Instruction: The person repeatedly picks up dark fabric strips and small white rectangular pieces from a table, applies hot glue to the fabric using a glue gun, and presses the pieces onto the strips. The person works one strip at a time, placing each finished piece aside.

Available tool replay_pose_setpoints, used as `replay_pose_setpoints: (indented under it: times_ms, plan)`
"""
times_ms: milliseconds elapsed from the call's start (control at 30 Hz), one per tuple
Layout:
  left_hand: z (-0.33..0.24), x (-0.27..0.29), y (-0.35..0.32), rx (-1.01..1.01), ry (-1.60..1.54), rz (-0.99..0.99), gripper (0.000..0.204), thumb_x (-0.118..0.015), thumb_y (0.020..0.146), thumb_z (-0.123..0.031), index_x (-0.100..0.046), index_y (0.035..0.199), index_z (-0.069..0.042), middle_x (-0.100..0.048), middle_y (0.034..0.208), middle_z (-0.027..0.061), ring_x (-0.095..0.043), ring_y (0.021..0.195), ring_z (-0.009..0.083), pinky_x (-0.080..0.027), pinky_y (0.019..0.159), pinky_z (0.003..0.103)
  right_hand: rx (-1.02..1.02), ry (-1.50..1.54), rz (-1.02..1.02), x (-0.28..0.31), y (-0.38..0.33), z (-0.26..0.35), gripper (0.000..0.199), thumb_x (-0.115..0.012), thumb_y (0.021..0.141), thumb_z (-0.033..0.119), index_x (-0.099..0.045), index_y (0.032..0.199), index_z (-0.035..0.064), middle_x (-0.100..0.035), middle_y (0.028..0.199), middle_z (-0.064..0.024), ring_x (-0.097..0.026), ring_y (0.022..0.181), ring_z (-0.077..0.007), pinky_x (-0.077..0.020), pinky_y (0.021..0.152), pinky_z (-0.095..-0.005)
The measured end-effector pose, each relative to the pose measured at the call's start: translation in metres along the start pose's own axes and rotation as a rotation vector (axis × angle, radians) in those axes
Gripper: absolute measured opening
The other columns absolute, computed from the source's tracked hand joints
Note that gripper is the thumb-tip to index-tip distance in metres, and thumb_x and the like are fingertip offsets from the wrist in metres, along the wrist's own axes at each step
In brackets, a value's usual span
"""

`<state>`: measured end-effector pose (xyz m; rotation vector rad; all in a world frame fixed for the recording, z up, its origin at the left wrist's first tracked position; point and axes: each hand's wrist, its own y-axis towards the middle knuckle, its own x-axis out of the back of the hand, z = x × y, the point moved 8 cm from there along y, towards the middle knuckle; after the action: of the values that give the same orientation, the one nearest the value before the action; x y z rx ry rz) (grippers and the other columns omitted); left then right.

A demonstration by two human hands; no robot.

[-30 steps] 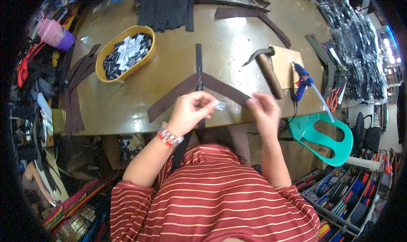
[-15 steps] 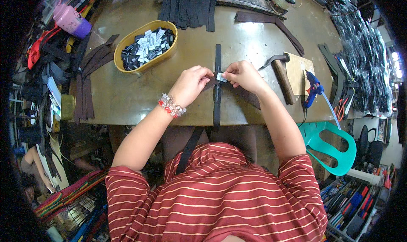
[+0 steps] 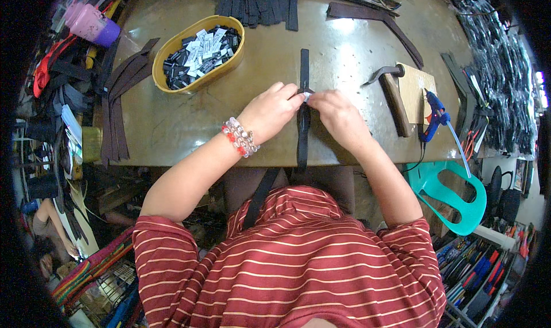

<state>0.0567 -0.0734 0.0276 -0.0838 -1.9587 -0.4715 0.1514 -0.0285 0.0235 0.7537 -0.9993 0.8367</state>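
Note:
A narrow black strap [image 3: 303, 144] lies lengthwise on the table in front of me. Across its middle, a small white label [image 3: 306, 96] shows between my fingertips. My left hand [image 3: 271, 114], with a beaded bracelet at the wrist, pinches at the label's left side. From the right, my right hand [image 3: 340, 118] is closed with its fingertips at the same label. The fingers cover most of the label and the part of the strap beneath it. Left of the strap, an oval yellow tub [image 3: 240, 51] holds many small black pieces and white labels.
A hammer [image 3: 396, 107] lies beside a wooden board [image 3: 416, 78] and a blue glue gun [image 3: 434, 113]. Dark strips [image 3: 258, 4] lie at the back, brown strips [image 3: 117, 110] at left. A turquoise stool [image 3: 473, 207] stands past the table's front edge.
My hands have come closer together over the strap, and less of the white label shows. The view has shifted slightly. My right fingers have moved down over the label.

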Motion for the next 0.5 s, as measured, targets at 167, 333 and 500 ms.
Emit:
replay_pose_setpoints:
  times_ms: [167, 333, 500]
  plan:
    - [-0.016, 0.002, -0.003, -0.058, 0.000, -0.024, 0.034, -0.066, 0.071, -0.014, -0.059, 0.103, -0.006, -0.056, 0.095, 0.0080, -0.055, 0.089, 0.0259, -0.048, 0.079, 0.035, 0.158, 0.020, -0.276, -0.001, -0.024, -0.001, 0.029, -0.056, 0.074, 0.009, -0.064, 0.101, 0.0021, -0.061, 0.108, -0.0090, -0.056, 0.106, -0.0238, -0.0446, 0.091, -0.0356]
    - [0.006, 0.005, 0.013, -0.010, -0.218, -0.074, 0.023, -0.066, 0.071, -0.008, -0.063, 0.093, -0.005, -0.058, 0.087, 0.0090, -0.058, 0.081, 0.0237, -0.049, 0.070, 0.033, 0.173, 0.022, -0.281, -0.005, -0.027, -0.004, 0.029, -0.055, 0.076, 0.010, -0.062, 0.102, 0.0008, -0.062, 0.107, -0.0093, -0.056, 0.105, -0.0243, -0.0446, 0.090, -0.0359]
    - [0.070, -0.029, 0.045, 0.476, -0.830, 0.265, 0.013, -0.065, 0.086, -0.012, -0.061, 0.091, -0.001, -0.058, 0.078, 0.0020, -0.062, 0.066, 0.0105, -0.052, 0.057, 0.023, 0.192, 0.004, -0.297, 0.000, -0.024, 0.003, 0.027, -0.054, 0.076, 0.009, -0.062, 0.101, 0.0008, -0.061, 0.106, -0.0094, -0.057, 0.103, -0.0247, -0.0453, 0.089, -0.0359]
